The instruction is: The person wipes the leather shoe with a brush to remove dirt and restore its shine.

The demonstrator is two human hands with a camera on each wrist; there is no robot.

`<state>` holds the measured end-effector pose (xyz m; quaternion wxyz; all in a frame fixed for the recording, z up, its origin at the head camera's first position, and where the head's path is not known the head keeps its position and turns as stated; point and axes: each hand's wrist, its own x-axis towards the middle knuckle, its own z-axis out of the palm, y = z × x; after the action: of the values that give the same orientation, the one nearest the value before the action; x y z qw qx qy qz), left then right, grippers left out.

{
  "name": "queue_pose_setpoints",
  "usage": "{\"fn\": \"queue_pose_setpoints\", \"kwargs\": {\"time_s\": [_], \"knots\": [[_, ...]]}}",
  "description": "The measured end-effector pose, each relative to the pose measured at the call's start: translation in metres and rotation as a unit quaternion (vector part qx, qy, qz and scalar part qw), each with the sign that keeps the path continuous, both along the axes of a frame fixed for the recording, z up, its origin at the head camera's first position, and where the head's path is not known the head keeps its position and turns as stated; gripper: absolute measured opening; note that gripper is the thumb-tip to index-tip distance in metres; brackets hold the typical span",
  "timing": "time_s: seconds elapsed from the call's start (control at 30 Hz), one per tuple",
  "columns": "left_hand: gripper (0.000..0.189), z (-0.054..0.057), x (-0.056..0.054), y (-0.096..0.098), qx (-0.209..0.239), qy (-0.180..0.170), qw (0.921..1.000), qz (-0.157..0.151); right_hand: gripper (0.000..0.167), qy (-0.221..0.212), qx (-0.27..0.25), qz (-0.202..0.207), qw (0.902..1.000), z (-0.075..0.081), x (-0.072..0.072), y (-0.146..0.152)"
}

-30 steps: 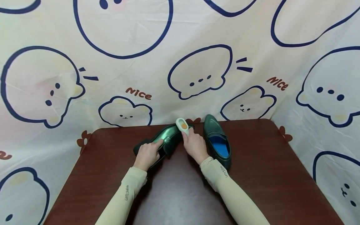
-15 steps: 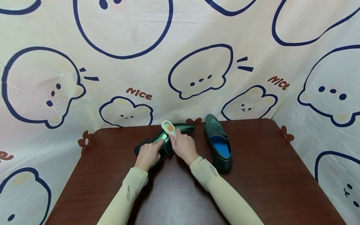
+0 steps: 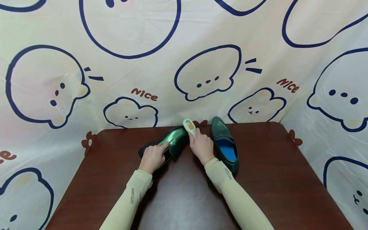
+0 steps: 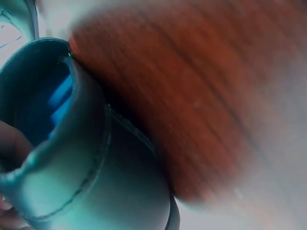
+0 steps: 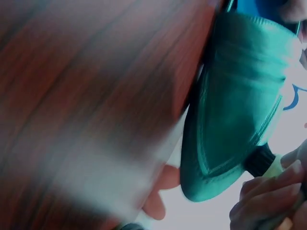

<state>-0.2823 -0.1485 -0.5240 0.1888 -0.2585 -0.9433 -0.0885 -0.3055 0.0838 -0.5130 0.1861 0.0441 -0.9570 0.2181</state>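
A shiny dark green loafer lies turned on its side near the table's back edge, toe to the right. My left hand grips it at the opening; in the left wrist view, part of a finger reaches inside, by the blue insole. My right hand holds a small brush with a pale handle and an orange spot. In the right wrist view, its dark bristles touch the side of the loafer near the toe. The fingers' undersides are partly hidden.
The other green loafer, with a blue insole, stands upright just right of my right hand, toe at the back edge. The brown wooden table ends against a cartoon-printed cloth that hangs behind and at both sides.
My right hand has carried the brush left to the loafer's middle, then back right to its toe. My left hand keeps its grip on the loafer, nearly still.
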Motion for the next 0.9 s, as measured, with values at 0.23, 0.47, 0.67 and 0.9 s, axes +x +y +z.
{"fn": "queue_pose_setpoints", "kwargs": {"time_s": [0.23,0.47,0.67,0.9], "knots": [[0.036,0.001,-0.001,-0.001,0.004,-0.008,1.0,0.002,0.043,-0.013,-0.029,0.012,0.9994,0.003,0.003,-0.001],[0.037,-0.001,-0.002,0.004,0.005,-0.004,1.0,0.002,0.039,-0.015,-0.019,0.087,0.9959,0.007,0.017,-0.022],[0.036,-0.001,0.0,0.004,0.005,-0.001,1.0,0.006,0.04,0.017,0.003,0.097,0.9951,0.009,0.012,-0.029],[0.036,-0.002,0.001,0.002,0.009,-0.002,0.9999,0.005,0.04,0.023,0.013,0.075,0.9968,0.003,0.004,-0.023]]}}
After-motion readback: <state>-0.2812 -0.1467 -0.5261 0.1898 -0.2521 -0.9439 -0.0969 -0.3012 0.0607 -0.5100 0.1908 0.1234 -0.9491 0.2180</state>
